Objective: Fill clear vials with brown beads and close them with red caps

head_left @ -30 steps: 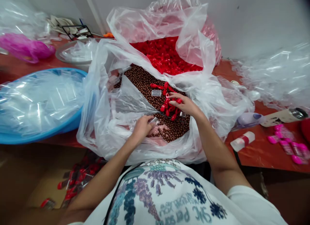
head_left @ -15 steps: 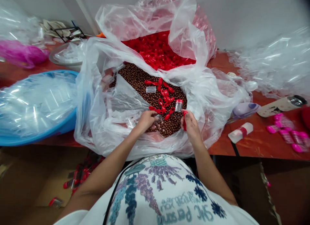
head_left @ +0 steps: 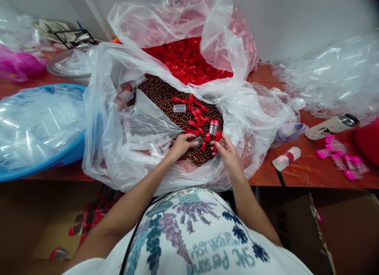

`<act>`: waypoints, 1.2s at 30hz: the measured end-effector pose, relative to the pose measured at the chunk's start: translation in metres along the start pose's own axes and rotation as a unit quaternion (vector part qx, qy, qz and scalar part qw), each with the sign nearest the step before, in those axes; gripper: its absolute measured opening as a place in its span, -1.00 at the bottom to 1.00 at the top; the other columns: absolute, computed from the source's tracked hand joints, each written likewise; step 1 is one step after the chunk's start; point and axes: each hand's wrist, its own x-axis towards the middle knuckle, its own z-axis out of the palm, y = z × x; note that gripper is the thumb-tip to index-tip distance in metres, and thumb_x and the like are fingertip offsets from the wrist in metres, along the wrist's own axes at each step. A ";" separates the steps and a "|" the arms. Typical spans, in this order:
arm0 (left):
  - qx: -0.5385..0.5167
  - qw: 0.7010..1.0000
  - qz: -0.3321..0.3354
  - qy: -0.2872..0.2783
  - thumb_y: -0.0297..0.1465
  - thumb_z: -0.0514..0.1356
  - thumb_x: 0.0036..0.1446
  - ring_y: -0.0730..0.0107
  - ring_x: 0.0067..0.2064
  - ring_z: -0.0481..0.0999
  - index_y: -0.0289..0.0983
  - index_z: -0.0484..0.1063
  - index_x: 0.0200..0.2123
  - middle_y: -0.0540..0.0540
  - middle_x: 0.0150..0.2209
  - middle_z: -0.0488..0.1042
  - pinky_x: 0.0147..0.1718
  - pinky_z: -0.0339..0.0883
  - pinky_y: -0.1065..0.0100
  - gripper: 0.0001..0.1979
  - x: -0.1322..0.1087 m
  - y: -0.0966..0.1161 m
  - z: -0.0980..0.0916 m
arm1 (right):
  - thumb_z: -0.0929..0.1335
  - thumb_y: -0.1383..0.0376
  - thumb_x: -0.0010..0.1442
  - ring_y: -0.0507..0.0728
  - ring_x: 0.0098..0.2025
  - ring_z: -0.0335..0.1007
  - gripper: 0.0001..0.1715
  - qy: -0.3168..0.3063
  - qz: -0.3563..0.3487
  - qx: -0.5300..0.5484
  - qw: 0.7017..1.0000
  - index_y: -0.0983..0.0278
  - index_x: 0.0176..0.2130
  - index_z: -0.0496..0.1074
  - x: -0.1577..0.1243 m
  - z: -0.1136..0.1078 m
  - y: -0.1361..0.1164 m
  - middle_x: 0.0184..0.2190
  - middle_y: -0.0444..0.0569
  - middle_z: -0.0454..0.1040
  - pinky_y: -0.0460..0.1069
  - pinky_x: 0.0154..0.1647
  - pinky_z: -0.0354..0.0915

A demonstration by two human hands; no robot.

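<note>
A clear plastic bag (head_left: 118,148) in front of me is full of small brown beads (head_left: 166,95). Several red caps (head_left: 197,111) and a clear vial (head_left: 179,108) lie on the beads. My left hand (head_left: 182,144) is closed on a small clear vial (head_left: 199,141) at the near edge of the beads. My right hand (head_left: 226,150) pinches a red cap (head_left: 218,136) right beside it. A capped vial (head_left: 213,127) stands just behind my hands. A second bag behind holds many red caps (head_left: 186,60).
A blue tub (head_left: 44,160) with clear plastic stands at the left. To the right lie a white and red tube (head_left: 286,158), a lilac device (head_left: 288,130), a bottle (head_left: 331,126) and pink capped vials (head_left: 340,158). Below the table is a cardboard box (head_left: 74,227) with red-capped vials.
My right hand came back from the pile of red caps toward me with one cap and now sits close to my left hand. The view shifted slightly to the right.
</note>
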 end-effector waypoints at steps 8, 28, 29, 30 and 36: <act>-0.234 0.968 -0.075 -0.045 -0.34 0.44 -0.26 0.31 -0.21 0.52 -0.33 0.53 -0.14 -0.16 -0.16 0.56 -0.07 0.34 0.21 -0.49 -0.017 0.005 -0.004 | 0.47 0.17 -0.04 0.04 -0.30 0.40 -0.49 -0.014 -0.016 0.005 1.000 0.18 -0.06 0.43 -0.003 0.000 -0.002 -0.24 -0.12 0.48 -0.04 -0.26 0.39; -0.293 0.950 -0.085 -0.061 -0.42 0.40 -0.13 0.37 -0.24 0.53 -0.27 0.51 -0.12 -0.13 -0.17 0.55 -0.20 0.42 0.34 -0.58 -0.068 0.033 -0.025 | 0.40 0.16 0.11 0.00 -0.36 0.43 -0.57 -0.099 -0.010 -0.015 0.995 0.10 0.00 0.42 -0.007 0.023 -0.009 -0.30 -0.17 0.49 -0.05 -0.31 0.42; -0.286 0.953 -0.083 -0.055 -0.41 0.40 -0.14 0.36 -0.24 0.53 -0.27 0.51 -0.11 -0.14 -0.17 0.56 -0.21 0.42 0.34 -0.57 -0.069 0.032 -0.026 | 0.39 0.15 0.12 0.00 -0.38 0.42 -0.60 -0.096 -0.012 -0.028 0.995 0.12 -0.03 0.44 -0.008 0.023 -0.009 -0.33 -0.16 0.49 -0.04 -0.30 0.42; -0.280 0.955 -0.082 -0.049 -0.40 0.40 -0.14 0.35 -0.23 0.53 -0.28 0.52 -0.11 -0.14 -0.17 0.56 -0.21 0.41 0.34 -0.57 -0.069 0.032 -0.026 | 0.39 0.14 0.12 0.01 -0.38 0.42 -0.62 -0.091 -0.016 -0.041 0.995 0.14 -0.05 0.46 -0.008 0.024 -0.009 -0.33 -0.15 0.50 -0.03 -0.29 0.42; -0.263 0.960 -0.079 -0.061 -0.39 0.40 -0.14 0.30 -0.20 0.53 -0.31 0.51 -0.08 -0.18 -0.14 0.56 -0.17 0.39 0.31 -0.53 -0.071 0.030 -0.023 | 0.34 0.20 0.18 0.13 -0.02 0.40 -0.78 -0.024 -0.158 -0.160 0.974 0.19 -0.18 0.52 -0.009 0.029 -0.010 -0.04 -0.03 0.45 0.05 -0.01 0.38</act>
